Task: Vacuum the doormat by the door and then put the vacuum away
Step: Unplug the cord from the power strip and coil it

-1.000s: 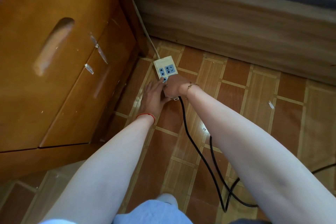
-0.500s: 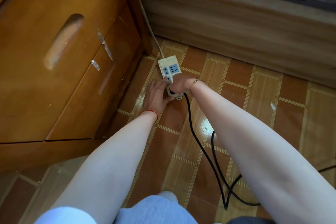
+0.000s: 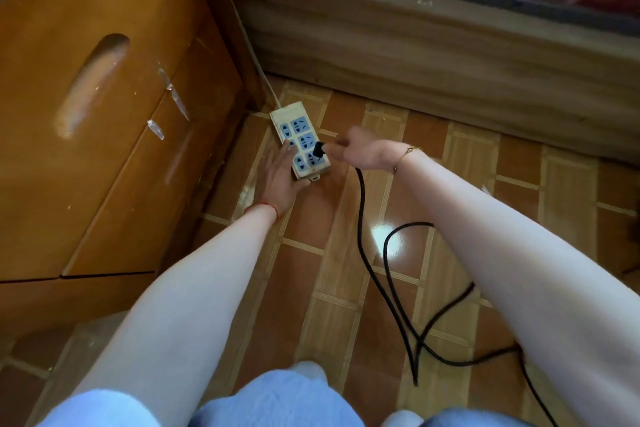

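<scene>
Your right hand (image 3: 360, 152) now pulls away to the right with the black plug (image 3: 318, 149), uncovering the power strip (image 3: 299, 142); your left hand (image 3: 282, 177) now cups the strip's near end.

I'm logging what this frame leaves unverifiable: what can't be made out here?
- Plug, head view: the right hand is motion-blurred, so whether its prongs sit in the power strip or are clear of it is unclear.
- Black cord: runs off the bottom edge; the vacuum is out of frame.
- Doormat and door: not in view.
- Strip's near left edge: covered by the left hand.
</scene>
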`<state>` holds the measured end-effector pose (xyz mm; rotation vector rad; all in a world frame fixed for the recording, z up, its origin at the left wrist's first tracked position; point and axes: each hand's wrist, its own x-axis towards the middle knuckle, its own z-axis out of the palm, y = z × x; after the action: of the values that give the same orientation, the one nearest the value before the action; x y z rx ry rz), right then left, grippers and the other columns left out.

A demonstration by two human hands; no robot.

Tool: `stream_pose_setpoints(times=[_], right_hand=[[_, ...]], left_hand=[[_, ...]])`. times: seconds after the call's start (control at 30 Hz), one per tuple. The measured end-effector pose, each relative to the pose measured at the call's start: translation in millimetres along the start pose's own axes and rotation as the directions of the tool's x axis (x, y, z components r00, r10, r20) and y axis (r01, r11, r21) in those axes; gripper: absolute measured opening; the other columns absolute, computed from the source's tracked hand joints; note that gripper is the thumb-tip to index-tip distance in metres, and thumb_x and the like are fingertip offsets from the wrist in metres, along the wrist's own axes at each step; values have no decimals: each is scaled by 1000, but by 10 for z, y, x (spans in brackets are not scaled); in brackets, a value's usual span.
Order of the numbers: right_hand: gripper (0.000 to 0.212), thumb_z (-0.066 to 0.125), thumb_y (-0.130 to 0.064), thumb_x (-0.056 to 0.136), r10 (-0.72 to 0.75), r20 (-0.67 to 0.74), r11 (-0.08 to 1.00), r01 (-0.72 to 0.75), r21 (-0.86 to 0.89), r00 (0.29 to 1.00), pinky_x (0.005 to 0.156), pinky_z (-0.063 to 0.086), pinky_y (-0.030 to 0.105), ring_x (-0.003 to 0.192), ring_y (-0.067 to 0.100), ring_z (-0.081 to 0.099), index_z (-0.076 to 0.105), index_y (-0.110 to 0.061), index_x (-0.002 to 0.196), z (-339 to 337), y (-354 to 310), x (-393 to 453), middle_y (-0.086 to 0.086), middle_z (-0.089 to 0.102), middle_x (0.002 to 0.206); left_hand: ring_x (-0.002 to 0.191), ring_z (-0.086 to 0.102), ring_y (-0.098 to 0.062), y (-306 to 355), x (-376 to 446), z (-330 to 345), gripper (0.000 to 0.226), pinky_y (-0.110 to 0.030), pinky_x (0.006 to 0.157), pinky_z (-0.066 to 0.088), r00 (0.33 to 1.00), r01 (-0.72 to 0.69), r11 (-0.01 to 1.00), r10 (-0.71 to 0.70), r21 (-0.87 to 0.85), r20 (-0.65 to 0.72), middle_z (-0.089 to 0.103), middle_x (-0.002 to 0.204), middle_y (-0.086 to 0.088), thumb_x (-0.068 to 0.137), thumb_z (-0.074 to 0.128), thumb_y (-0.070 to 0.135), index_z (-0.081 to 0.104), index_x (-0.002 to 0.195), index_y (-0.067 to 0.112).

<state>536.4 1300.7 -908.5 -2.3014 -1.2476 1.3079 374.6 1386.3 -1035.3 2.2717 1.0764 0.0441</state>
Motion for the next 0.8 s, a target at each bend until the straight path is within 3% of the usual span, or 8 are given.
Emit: stream_pose_setpoints(times=[0.1, 0.17, 0.3, 0.37, 0.47, 0.6, 0.8], right_hand=[[28, 50, -37, 98, -105, -147, 994, 101, -33, 984, 55, 38, 22, 68, 15, 52, 59, -11, 94, 51, 116, -195, -2, 56, 75], [21, 51, -34, 98, -173, -262, 985, 158, -75, 950, 50, 35, 20, 59, 9, 48, 58, -15, 92, 53, 224, -388, -7, 52, 69], [24, 51, -32, 97, -186, -487, 981, 136, -136, 853, 68, 55, 42, 77, 21, 64, 66, -13, 101, -23, 519, -784, 4, 67, 87], [21, 52, -30, 96, -201, -593, 979, 135, -155, 780, 69, 56, 43, 77, 20, 63, 66, -15, 97, -79, 691, -1024, 3, 66, 87], [18, 54, -28, 96, -253, -685, 958, 78, -276, 683, 64, 52, 37, 74, 17, 55, 63, -14, 88, -112, 971, -1410, 0, 60, 80], [20, 54, -29, 96, -269, -734, 919, -61, -389, 623, 58, 46, 32, 75, 18, 51, 63, -12, 91, -26, 1400, -1871, 1, 55, 78], [22, 53, -30, 96, -149, -822, 888, -292, -355, 549, 54, 49, 32, 72, 19, 55, 64, -12, 93, 244, 2088, -2553, 2, 59, 78]], left_hand=[[142, 26, -29, 187, -125, 38, 64, -41, 117, 22, 997, -55, 998, 53, -34, -48, 30, 153, -14, 90, 63, 20, 34, 146, 8], [135, 35, -29, 377, -250, 32, 53, -37, 113, 30, 992, -96, 993, 89, -68, -90, 39, 145, -14, 90, 57, 4, 41, 140, 7], [110, 53, -28, 697, -486, 61, 34, -42, 97, 45, 957, -263, 963, 253, -58, -142, 55, 117, -11, 87, 51, -1, 56, 119, 9], [99, 56, -24, 875, -587, 108, 26, -43, 87, 49, 940, -326, 943, 316, -69, -126, 57, 108, -6, 89, 49, 3, 58, 111, 13], [94, 58, -18, 1237, -778, 195, 25, -34, 80, 50, 909, -417, 903, 416, -106, -27, 58, 107, -1, 90, 50, 5, 58, 110, 17], [98, 56, -22, 1678, -987, 463, 24, -34, 81, 49, 794, -589, 804, 594, -81, 129, 58, 109, -4, 89, 54, 9, 58, 113, 14], [104, 56, -20, 2155, -1370, 964, 24, -35, 82, 50, 626, -741, 671, 703, -25, 338, 59, 114, -1, 90, 54, 17, 59, 114, 17]])
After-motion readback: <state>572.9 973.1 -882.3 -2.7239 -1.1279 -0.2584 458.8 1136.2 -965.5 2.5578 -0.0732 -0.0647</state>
